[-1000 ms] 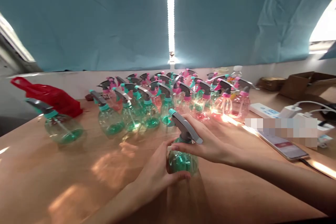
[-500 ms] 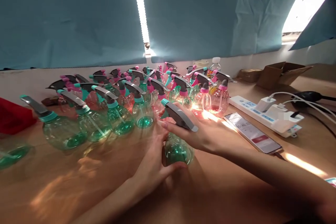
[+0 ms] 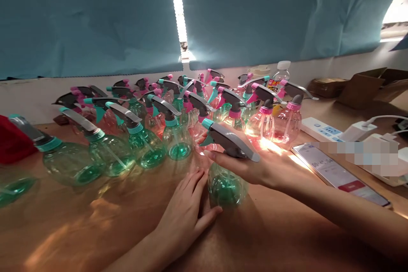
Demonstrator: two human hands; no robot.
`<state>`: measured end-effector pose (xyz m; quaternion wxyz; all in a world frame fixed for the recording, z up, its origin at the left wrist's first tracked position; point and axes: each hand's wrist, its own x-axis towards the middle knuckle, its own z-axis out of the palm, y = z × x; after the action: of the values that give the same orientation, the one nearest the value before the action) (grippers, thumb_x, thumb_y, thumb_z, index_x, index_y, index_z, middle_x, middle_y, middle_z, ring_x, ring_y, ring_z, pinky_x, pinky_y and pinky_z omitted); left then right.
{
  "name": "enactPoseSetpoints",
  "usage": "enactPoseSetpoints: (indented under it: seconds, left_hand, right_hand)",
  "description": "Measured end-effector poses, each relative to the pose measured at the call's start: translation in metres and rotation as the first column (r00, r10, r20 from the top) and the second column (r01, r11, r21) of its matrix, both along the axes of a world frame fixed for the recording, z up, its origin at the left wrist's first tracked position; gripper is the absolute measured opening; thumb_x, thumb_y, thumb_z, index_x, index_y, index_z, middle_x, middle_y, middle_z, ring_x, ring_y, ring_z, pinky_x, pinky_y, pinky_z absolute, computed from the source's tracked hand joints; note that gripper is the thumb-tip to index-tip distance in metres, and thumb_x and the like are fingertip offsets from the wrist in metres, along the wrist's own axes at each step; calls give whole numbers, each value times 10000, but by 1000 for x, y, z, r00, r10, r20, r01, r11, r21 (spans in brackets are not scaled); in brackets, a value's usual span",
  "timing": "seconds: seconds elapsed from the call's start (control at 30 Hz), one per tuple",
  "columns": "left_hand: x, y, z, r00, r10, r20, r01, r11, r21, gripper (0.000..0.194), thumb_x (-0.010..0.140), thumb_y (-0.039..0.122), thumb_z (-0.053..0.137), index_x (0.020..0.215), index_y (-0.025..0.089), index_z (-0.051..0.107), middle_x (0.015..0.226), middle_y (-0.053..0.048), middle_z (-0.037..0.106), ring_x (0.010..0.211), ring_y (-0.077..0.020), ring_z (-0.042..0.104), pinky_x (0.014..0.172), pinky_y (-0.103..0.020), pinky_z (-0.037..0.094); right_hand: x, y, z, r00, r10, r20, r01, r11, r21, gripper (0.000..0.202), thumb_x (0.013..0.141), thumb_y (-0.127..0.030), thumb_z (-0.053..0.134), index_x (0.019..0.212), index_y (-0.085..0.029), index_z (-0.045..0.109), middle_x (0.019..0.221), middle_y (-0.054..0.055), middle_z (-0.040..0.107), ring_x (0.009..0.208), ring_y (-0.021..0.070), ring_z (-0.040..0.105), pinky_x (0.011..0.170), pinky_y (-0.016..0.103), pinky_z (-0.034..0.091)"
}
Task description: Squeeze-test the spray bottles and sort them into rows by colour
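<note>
A green spray bottle (image 3: 227, 187) with a grey and teal trigger head (image 3: 231, 139) stands upright on the brown table in front of me. My right hand (image 3: 245, 163) is wrapped round its neck just below the head, the thumb toward the left. Low on the bottle's left side is my left hand (image 3: 188, 204), with its fingers stretched out and its thumb near the base. Green spray bottles (image 3: 177, 140) with teal collars stand in a row to the left, and pink ones (image 3: 288, 121) are behind and to the right.
A phone (image 3: 338, 174) with a lit screen lies at the right beside a white power strip (image 3: 321, 129) with chargers. Cardboard boxes (image 3: 360, 89) are at the back right. Something red (image 3: 14, 140) is at the left edge. A blue cloth (image 3: 95, 21) hangs behind.
My left hand has loosened from the bottle, its fingers now straighter and lower. The view has shifted, so the phone and power strip look nearer. My right hand keeps its hold.
</note>
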<state>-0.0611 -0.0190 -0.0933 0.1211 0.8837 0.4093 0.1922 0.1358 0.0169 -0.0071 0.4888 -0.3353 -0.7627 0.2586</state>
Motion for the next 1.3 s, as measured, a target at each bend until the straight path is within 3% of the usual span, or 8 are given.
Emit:
enactPoseSetpoints:
  seconds: [0.1,0.27,0.5,0.63,0.8,1.03,1.17,1.3]
  left_hand:
    - [2,-2,3,998,2,-58,-1,1000,18,584,908,418,584,1404,184,382,1450,-142,425,1340,-343,370,1083,-550,341]
    - [2,-1,7,994,-4,-109,10,999,46,553,910,419,574,1369,156,415,1426,-164,458,1315,-351,411,1059,-557,376]
    - [5,-3,9,980,31,-198,-22,998,52,566,899,456,584,1363,163,445,1451,-163,435,1336,-356,382,1080,-579,325]
    - [3,-3,8,977,65,-203,-47,995,94,602,881,493,590,1369,169,451,1427,-162,464,1320,-368,398,1062,-597,330]
    - [2,-2,6,971,90,-220,-57,987,151,619,886,526,567,1375,164,449,1420,-166,473,1320,-365,398,1068,-618,298]
    - [2,-2,4,967,84,-241,-48,987,150,604,888,524,563,1355,153,473,1423,-176,468,1322,-364,400,1059,-605,328]
    - [2,-2,5,969,79,-236,-45,988,145,584,892,515,559,1345,153,487,1425,-174,467,1322,-369,400,1057,-603,334]
    - [1,-1,6,970,63,-234,-35,992,121,589,906,510,542,1358,140,474,1429,-182,460,1333,-370,384,1059,-599,336]
  right_hand:
    - [2,1,-4,1000,-3,25,2,998,56,124,772,-223,545,713,-232,437,575,-57,380,583,125,472,502,260,353]
    - [1,1,-3,1000,12,0,-11,997,81,215,748,-128,564,685,-219,380,681,-37,472,673,120,527,510,247,358]
    - [1,-2,7,997,58,51,-58,998,-5,212,784,-176,568,690,-223,384,830,5,576,733,127,559,558,264,408]
    - [1,1,0,997,49,-61,-43,994,104,182,804,-214,568,708,-229,415,726,-27,541,656,112,526,605,268,438]
    - [4,0,1,998,58,-15,-56,993,105,159,818,-187,544,713,-223,430,680,-40,492,644,101,483,601,244,428]
    - [14,-12,25,960,22,278,13,992,-124,251,899,-302,508,701,-226,373,601,-75,350,483,65,311,411,211,275]
    - [10,-11,24,983,48,180,-26,992,-122,232,853,-246,533,675,-224,385,576,-81,343,464,61,317,415,209,289]
    - [5,-5,10,998,51,21,-49,997,-54,68,790,-224,518,848,-221,555,631,-51,466,527,93,432,510,237,417]
